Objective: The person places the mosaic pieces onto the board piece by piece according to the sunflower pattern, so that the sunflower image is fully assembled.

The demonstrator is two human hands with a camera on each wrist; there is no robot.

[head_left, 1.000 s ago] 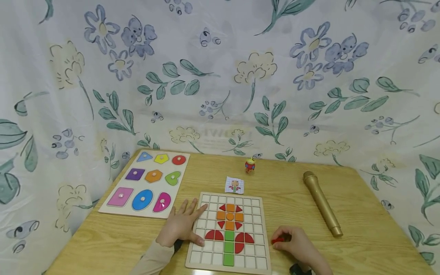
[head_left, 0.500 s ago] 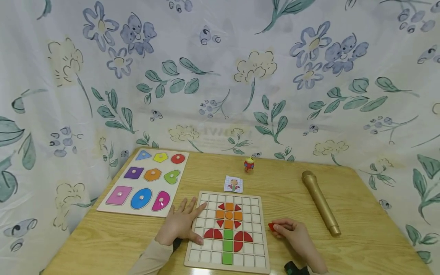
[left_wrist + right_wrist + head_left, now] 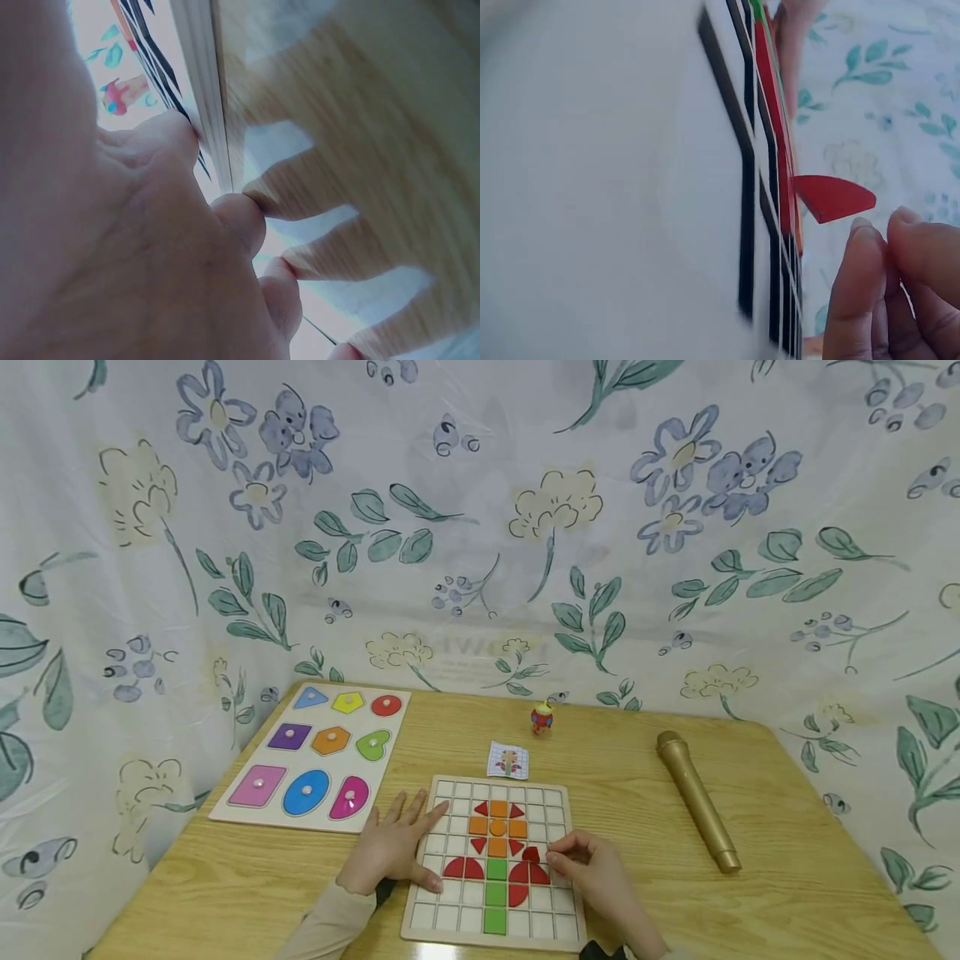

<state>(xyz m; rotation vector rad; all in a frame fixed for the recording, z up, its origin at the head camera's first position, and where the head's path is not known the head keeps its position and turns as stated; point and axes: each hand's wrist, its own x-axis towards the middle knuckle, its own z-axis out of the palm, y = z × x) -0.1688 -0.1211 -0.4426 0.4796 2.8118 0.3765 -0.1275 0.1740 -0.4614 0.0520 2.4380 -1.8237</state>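
Note:
My left hand (image 3: pixel 392 852) lies spread over the left edge of the wooden grid board (image 3: pixel 435 910), thumb and a fingertip on the frame and cells. In the left wrist view its fingers (image 3: pixel 238 221) reach past the board's side. My right hand (image 3: pixel 592 872) is over the board's right side, with thumb and forefinger close together. Just beyond these fingertips is a red quarter-circle tile (image 3: pixel 836 199), tilted, with a small gap between it and the fingers. It overlaps the red tiles (image 3: pixel 529 872) right of the green stem (image 3: pixel 496 893). Orange squares and red triangles form a flower above.
A peg puzzle board (image 3: pixel 311 758) with coloured shapes lies at left. Behind the grid board are a small pattern card (image 3: pixel 507 761) and a toy figure (image 3: pixel 542 718). A gold microphone (image 3: pixel 699 802) lies on the wooden table at right, and a floral curtain hangs behind.
My right hand has moved left from the bare table onto the board's right side. The red tile, earlier pinched in its fingers, is now just apart from the fingertips. The left hand stays put.

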